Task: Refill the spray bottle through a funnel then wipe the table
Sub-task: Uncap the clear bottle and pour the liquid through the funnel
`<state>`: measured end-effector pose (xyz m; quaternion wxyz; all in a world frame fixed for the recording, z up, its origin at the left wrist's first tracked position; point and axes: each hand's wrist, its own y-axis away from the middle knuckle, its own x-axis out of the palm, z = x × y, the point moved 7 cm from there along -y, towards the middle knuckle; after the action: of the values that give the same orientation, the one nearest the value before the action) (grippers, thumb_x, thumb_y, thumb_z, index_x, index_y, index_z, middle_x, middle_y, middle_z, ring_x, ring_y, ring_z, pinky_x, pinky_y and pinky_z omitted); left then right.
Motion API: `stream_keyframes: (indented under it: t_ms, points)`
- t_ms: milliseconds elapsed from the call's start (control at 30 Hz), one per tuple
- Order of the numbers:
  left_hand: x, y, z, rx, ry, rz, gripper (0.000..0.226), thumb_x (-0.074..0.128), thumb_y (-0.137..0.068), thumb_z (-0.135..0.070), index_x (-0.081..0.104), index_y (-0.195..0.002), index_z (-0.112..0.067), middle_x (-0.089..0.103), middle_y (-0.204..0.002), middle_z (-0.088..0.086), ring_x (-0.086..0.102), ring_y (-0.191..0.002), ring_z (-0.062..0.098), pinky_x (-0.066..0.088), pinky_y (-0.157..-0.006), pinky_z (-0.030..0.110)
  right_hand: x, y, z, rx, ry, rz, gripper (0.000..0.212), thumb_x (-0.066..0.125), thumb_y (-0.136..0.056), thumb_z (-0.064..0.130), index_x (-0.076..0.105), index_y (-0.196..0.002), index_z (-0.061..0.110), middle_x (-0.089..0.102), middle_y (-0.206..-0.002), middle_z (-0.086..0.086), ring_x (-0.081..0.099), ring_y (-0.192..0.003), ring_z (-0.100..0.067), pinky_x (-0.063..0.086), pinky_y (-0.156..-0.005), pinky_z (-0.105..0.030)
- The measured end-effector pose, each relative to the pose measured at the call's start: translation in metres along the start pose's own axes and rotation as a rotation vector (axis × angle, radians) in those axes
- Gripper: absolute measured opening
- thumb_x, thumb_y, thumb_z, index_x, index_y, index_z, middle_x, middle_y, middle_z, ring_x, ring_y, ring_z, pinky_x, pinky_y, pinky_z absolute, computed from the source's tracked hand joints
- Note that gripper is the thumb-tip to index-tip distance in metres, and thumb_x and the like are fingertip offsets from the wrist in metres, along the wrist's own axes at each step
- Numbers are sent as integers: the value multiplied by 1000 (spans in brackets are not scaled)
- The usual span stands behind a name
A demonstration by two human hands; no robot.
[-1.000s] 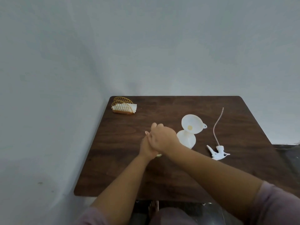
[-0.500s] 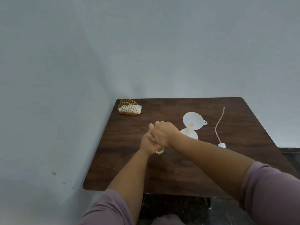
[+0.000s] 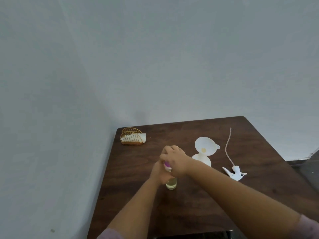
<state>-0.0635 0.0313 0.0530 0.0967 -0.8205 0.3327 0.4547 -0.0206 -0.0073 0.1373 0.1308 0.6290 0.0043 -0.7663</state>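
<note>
A small clear bottle of yellowish liquid (image 3: 171, 184) stands on the dark wooden table (image 3: 198, 204). My left hand (image 3: 158, 173) is wrapped around its body. My right hand (image 3: 175, 160) is closed over its top, where a bit of purple and white (image 3: 167, 165) shows between the fingers. To the right, a white funnel (image 3: 205, 146) sits in the neck of the white spray bottle (image 3: 202, 159). The white spray head (image 3: 234, 173) with its long thin tube (image 3: 228, 147) lies flat on the table further right.
A gold wire holder with white napkins (image 3: 133, 136) stands at the far left corner of the table. Grey walls close in behind and to the left. The table's right edge drops to a dark floor.
The camera has tilted up and swung left, so the table sits lower and further right in view. Both hands stay clasped on the small bottle; a purple part now shows under my right hand.
</note>
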Motion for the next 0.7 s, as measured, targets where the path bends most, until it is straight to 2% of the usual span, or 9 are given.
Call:
stream_keyframes:
  t_ms: [67,133,233,333,433,500,533,633,700]
  points:
    - [1,0,6,-40,68,-5,54,75,-81,-23,54,-131,-19,61,-126,-2,56,-118,17,46,-96,26,-9,5,-8,99,-151,-115,43,63,-85,38,48,-123,26,41,-129,-2,38,-118,-21,40,-97,-37]
    - [-2,1,11,-129,178,-39,48,81,-71,-26,60,-114,-25,67,-105,-10,64,-101,13,53,-87,30,-13,8,-15,232,-28,-206,40,49,-91,51,47,-117,20,52,-114,-4,50,-102,-21,46,-83,-33]
    - [0,1,13,-132,210,-9,44,79,-74,-23,60,-114,-20,63,-95,-14,61,-94,7,46,-73,16,-3,5,-22,393,-81,-156,45,43,-92,57,49,-106,15,55,-84,1,53,-77,-16,43,-68,-30]
    - [-1,-2,11,-126,166,-2,44,78,-76,-23,62,-117,-17,64,-99,-8,62,-100,14,46,-78,22,0,-3,-13,286,-43,37,33,49,-95,37,50,-117,13,55,-107,-7,53,-94,-21,44,-78,-33]
    - [-5,-1,9,-132,192,-81,62,80,-75,-16,54,-131,-10,63,-122,4,59,-116,21,47,-96,29,-6,-6,-2,168,-132,210,45,50,-92,14,48,-134,27,23,-147,-11,27,-134,-32,40,-103,-44]
    - [-3,-2,6,-70,139,-69,65,77,-79,-13,49,-137,-9,58,-131,5,53,-124,21,43,-101,31,-12,-8,8,128,-305,157,44,53,-92,18,49,-133,34,8,-157,-5,11,-144,-30,35,-110,-46]
    - [0,-2,5,-30,128,-42,61,75,-82,-15,49,-137,-10,56,-135,5,51,-126,22,42,-103,33,-15,-8,9,143,-349,61,39,54,-93,29,50,-132,34,11,-156,-5,14,-144,-30,36,-109,-46]
    - [-1,-1,8,26,35,-24,52,69,-87,-16,51,-135,-8,55,-136,8,53,-123,24,45,-99,36,-14,-6,-1,339,-150,-130,50,47,-92,57,50,-121,17,49,-121,-8,49,-114,-27,46,-84,-37]
    - [0,-3,15,-16,42,-36,52,72,-83,-16,54,-132,-12,58,-131,4,56,-118,20,47,-95,32,-1,-4,-9,429,-167,-59,44,48,-93,54,48,-111,13,55,-100,-3,53,-88,-22,42,-71,-32]
